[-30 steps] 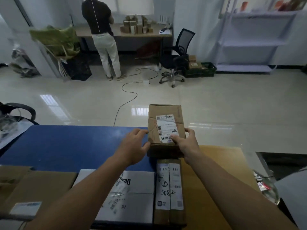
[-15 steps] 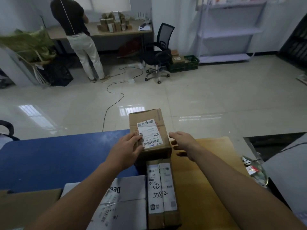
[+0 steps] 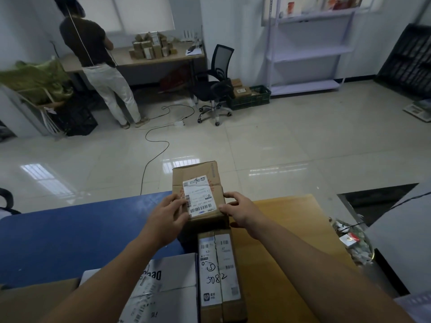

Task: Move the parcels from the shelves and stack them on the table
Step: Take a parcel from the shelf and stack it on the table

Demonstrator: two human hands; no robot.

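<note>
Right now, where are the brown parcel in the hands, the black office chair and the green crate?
brown parcel (image 3: 200, 194): head view, on its white shipping label.
black office chair (image 3: 213, 86): head view, on the seat.
green crate (image 3: 253, 102): head view, on its front wall.

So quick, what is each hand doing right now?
Left hand: holding the labelled brown parcel.
Right hand: holding the same parcel.

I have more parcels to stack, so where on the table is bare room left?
Bare: blue tabletop left of the labelled parcel, beyond the white parcel; wooden top right of the narrow parcel. Crowded: the near edge; the middle, where left hand and right hand hold it.
</note>
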